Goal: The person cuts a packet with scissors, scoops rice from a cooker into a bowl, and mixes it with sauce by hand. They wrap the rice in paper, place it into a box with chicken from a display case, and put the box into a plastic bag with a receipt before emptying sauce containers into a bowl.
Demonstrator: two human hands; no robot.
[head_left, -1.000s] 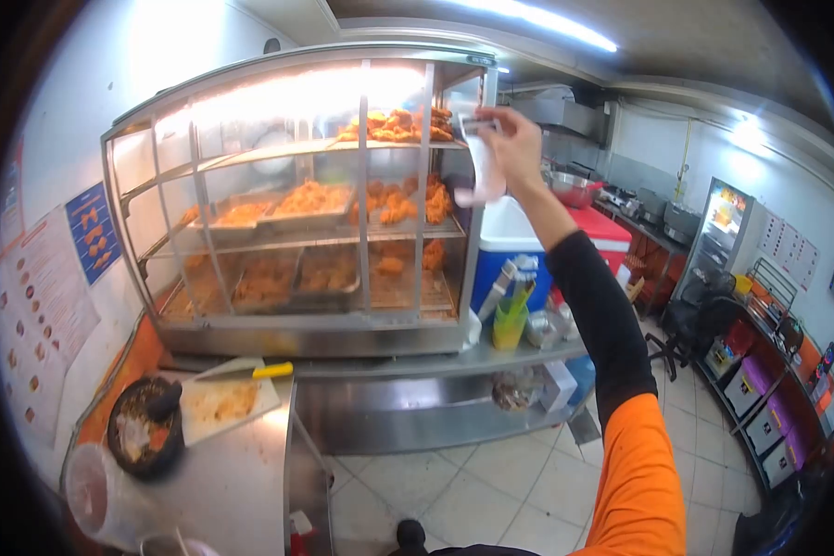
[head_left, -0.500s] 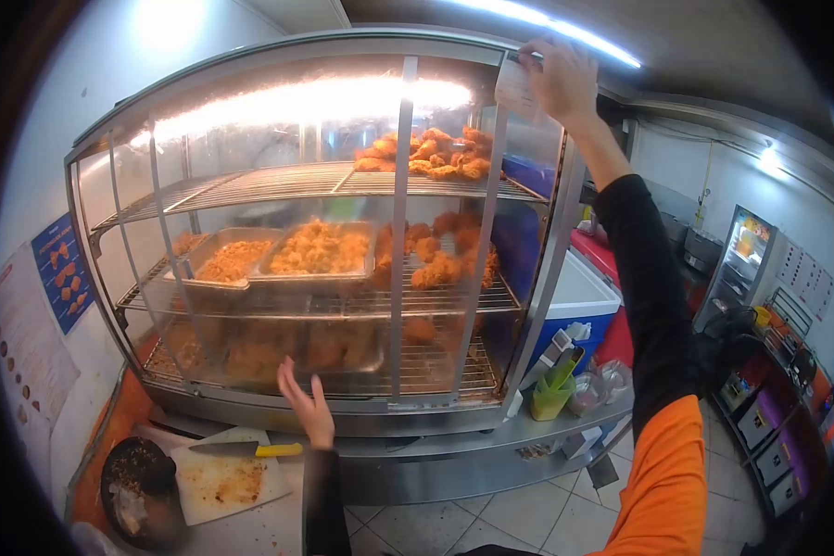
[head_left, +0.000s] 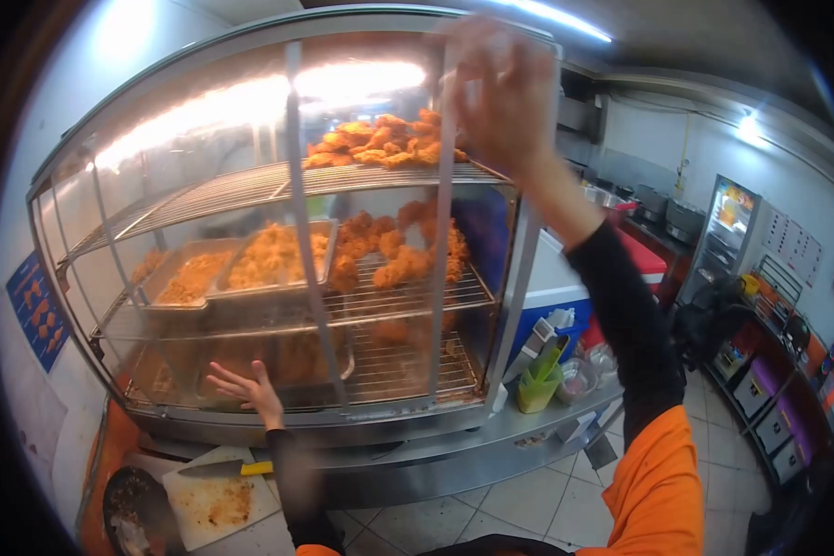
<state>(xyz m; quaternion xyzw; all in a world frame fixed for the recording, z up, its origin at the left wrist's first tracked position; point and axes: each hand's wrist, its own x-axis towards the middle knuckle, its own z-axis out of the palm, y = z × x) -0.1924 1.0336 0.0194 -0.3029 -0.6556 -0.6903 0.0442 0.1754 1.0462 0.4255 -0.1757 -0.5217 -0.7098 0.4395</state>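
A glass-fronted warming cabinet (head_left: 278,320) stands before me, with fried chicken pieces (head_left: 380,142) on its top rack. My right hand (head_left: 505,102) is raised at its upper right corner, overlapping a metal post (head_left: 442,278). Motion smears the fingers, which look curled; I cannot tell what is in them. Low at the front, my left hand (head_left: 248,389) has its fingers spread and holds nothing. Behind the glass, two metal trays (head_left: 215,295) carry small fried pieces, beside larger fried chicken (head_left: 394,255) on the middle rack.
At lower left, a yellow-handled knife (head_left: 241,470) lies across a stained cutting board (head_left: 199,519), beside a dark pan (head_left: 125,491). Right of the cabinet are a green container (head_left: 537,389) and a blue-and-white cooler (head_left: 547,296). Shelving (head_left: 760,371) lines the far right.
My right hand has moved left and lower along the cabinet top; a pale sheet showed under its fingers before. My left hand has shifted left. A middle post now stands left of the top chicken.
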